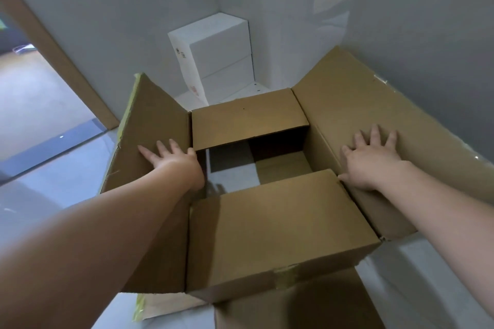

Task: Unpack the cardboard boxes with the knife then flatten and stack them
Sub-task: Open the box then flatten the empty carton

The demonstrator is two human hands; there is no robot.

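My left hand point(171, 159) and right hand point(373, 160) lie flat, fingers spread, each pressing a long flap of the cardboard box point(280, 222) outward. The box stands on the floor point(53, 168) before me, bottom already open, so I judge I'm splaying it to collapse it flat. No knife shows.

Grey walls point(133, 8), glossy pale floor point(53, 168), white boxes point(219, 56) in corner
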